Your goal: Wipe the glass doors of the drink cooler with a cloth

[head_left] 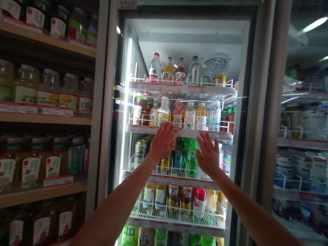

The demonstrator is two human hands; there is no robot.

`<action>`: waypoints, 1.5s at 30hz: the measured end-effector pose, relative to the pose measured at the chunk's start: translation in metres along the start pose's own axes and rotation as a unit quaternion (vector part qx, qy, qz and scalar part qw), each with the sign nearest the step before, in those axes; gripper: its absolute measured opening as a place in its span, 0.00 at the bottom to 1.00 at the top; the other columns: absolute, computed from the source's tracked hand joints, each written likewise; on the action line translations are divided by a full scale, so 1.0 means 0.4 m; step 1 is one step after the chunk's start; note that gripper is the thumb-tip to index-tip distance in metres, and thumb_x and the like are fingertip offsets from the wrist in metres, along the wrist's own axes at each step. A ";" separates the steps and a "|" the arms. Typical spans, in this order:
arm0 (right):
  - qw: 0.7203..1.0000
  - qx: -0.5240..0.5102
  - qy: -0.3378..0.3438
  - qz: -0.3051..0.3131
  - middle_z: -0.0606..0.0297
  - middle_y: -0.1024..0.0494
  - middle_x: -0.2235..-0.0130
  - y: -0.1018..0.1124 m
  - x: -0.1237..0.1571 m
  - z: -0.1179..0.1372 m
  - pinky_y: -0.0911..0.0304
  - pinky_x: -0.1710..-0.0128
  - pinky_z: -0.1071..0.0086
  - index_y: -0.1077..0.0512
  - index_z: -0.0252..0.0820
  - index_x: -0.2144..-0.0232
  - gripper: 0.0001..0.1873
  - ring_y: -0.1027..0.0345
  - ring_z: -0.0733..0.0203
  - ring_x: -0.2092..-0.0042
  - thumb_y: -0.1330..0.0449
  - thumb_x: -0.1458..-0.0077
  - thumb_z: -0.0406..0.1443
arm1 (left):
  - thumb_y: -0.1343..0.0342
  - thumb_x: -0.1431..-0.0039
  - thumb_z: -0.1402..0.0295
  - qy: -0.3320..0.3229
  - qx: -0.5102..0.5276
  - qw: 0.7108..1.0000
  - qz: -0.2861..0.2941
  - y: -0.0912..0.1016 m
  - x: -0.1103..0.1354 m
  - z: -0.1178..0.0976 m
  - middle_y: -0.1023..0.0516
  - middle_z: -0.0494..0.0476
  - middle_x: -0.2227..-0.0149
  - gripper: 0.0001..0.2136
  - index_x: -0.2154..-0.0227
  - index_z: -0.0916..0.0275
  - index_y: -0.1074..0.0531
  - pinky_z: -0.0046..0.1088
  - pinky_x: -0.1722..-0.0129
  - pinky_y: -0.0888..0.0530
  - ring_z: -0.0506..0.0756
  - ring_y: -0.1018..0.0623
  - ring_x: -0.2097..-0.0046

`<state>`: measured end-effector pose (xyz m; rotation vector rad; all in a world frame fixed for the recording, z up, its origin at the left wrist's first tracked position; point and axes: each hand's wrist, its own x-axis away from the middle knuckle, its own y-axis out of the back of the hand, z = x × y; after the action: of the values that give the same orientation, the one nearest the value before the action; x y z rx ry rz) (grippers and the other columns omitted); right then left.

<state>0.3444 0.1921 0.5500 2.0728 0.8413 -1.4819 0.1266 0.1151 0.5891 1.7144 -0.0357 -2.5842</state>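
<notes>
Both of my arms reach forward toward a lit drinks fridge [179,224]. My left hand [163,141] is raised before the edge of the second shelf [143,129], fingers stretched out and slightly blurred, holding nothing. To its right, my right hand [208,153] is open with fingers spread, in front of a green bottle [191,155]. Whether either hand touches the glass cannot be made out. Just above the hands stand a pink bottle [178,112], a white-capped bottle [164,111] and an orange bottle [201,114].
Wire racks hold more drinks, among them a red-capped water bottle [154,68] on top and a red-and-white bottle [199,202] lower down. Left stands a wooden shelf [46,118] of bottles. At right is another fridge [303,143] behind a metal frame [266,102].
</notes>
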 end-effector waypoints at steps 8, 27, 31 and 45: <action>1.000 0.003 0.006 0.003 0.62 0.48 0.34 -0.006 -0.024 -0.016 0.64 0.35 0.52 0.62 0.47 0.35 0.34 0.58 0.56 0.34 0.53 0.40 0.34 | 0.56 0.40 0.62 0.072 0.001 0.997 -0.034 -0.020 -0.065 0.011 0.46 0.68 0.36 0.27 0.40 0.70 0.48 0.46 0.36 0.47 0.61 0.54 0.33; 1.000 0.023 0.003 0.005 0.58 0.45 0.36 -0.017 -0.041 -0.043 0.60 0.36 0.53 0.58 0.43 0.35 0.33 0.57 0.55 0.34 0.52 0.41 0.33 | 0.56 0.41 0.63 0.162 -0.025 0.981 -0.107 -0.008 -0.131 0.111 0.43 0.68 0.38 0.26 0.41 0.69 0.44 0.49 0.37 0.45 0.63 0.49 0.34; 1.000 0.024 0.003 -0.001 0.57 0.45 0.36 -0.018 -0.050 -0.028 0.58 0.37 0.52 0.60 0.43 0.35 0.34 0.56 0.54 0.34 0.53 0.40 0.34 | 0.56 0.41 0.63 0.219 -0.035 0.964 -0.150 -0.008 -0.136 0.125 0.45 0.71 0.37 0.27 0.41 0.70 0.46 0.52 0.38 0.46 0.64 0.52 0.34; 0.999 0.037 0.021 0.001 0.53 0.39 0.39 -0.018 -0.053 -0.026 0.56 0.38 0.52 0.53 0.38 0.37 0.30 0.56 0.54 0.34 0.53 0.41 0.33 | 0.56 0.41 0.63 0.142 -0.024 0.985 -0.091 -0.025 -0.177 0.102 0.44 0.72 0.38 0.26 0.42 0.72 0.45 0.51 0.37 0.46 0.64 0.52 0.34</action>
<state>0.3415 0.1998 0.5734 2.1646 0.8122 -1.4940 0.1163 0.1282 0.6695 2.1407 0.1983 -2.4013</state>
